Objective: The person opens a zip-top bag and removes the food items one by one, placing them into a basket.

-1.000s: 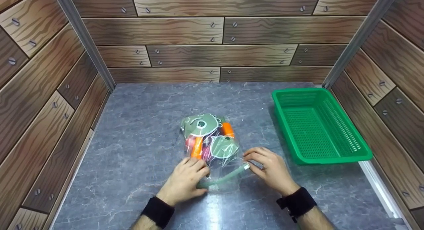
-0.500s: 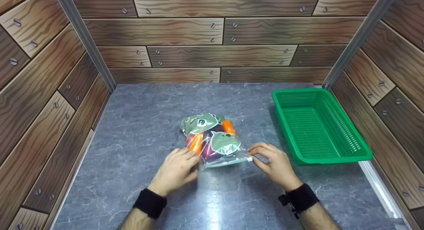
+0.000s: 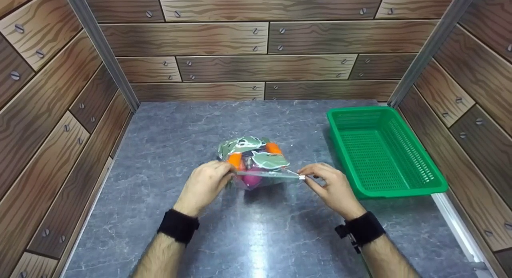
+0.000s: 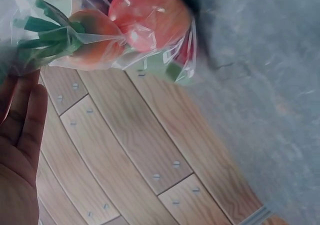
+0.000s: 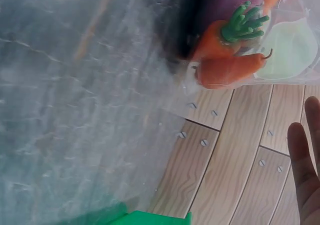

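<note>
A clear plastic bag (image 3: 270, 160) is lying in the middle of the tabletop (image 3: 180, 128), to the left of a green basket (image 3: 400, 193), with its near edge standing raised between the two hands. Grey-green cartoon shapes with pale outlines are covering parts of its glossy, wrinkled film. A pale green strip (image 3: 268, 174) is running along the near edge, a white slider (image 3: 301, 177) sitting at its right end. Through the film, orange pieces (image 3: 235, 160) and a magenta piece (image 3: 251, 179) are showing; the wrist views are revealing a round red piece (image 4: 150, 17), a leafy-topped carrot (image 4: 97, 37) and a dark purple piece (image 5: 235, 5). The left hand (image 3: 204, 184) is pinching the strip's left end, while the right hand (image 3: 332, 186) is pinching the right end beside the slider.
</note>
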The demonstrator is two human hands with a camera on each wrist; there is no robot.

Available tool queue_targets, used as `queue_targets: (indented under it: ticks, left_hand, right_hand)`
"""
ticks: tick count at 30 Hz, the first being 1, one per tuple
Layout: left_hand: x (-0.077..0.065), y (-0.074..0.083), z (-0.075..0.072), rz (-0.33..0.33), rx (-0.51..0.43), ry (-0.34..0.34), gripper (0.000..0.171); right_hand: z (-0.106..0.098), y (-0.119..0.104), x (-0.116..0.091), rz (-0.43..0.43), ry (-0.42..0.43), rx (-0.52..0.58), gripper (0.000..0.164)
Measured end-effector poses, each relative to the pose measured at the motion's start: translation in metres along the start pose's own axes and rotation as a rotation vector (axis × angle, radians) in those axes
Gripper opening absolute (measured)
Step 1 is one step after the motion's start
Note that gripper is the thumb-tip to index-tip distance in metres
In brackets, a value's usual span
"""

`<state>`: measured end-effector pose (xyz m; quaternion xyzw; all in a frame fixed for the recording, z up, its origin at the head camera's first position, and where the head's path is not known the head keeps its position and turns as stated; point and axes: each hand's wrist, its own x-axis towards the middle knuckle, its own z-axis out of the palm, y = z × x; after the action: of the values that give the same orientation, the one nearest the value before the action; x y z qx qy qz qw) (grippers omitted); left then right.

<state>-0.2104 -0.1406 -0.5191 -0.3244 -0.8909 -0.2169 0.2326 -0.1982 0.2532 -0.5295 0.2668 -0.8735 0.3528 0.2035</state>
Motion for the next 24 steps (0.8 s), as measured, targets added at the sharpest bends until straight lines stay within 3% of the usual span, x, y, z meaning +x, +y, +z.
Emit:
queue_targets:
  ticks: [6, 13, 17, 24]
  left_hand:
    - [0.021, -0.003, -0.012, 0.002, -0.007, 0.062, 0.015]
    - [0.040, -0.008, -0.028, -0.009, -0.057, 0.087, 0.014]
    - [0.047, -0.013, -0.036, 0.003, -0.117, 0.077, 0.015]
    - [0.056, -0.021, -0.046, 0.010, -0.212, 0.022, 0.017]
  right_hand:
    - [-0.006, -0.007, 0.016, 0.093, 0.008, 0.181, 0.022]
    - [-0.013, -0.011, 0.038, 0.164, 0.041, 0.424, 0.011]
    - [-0.017, -0.010, 0.047, 0.181, 0.045, 0.492, 0.009]
    - [-0.019, -0.009, 0.059, 0.160, 0.063, 0.514, 0.008]
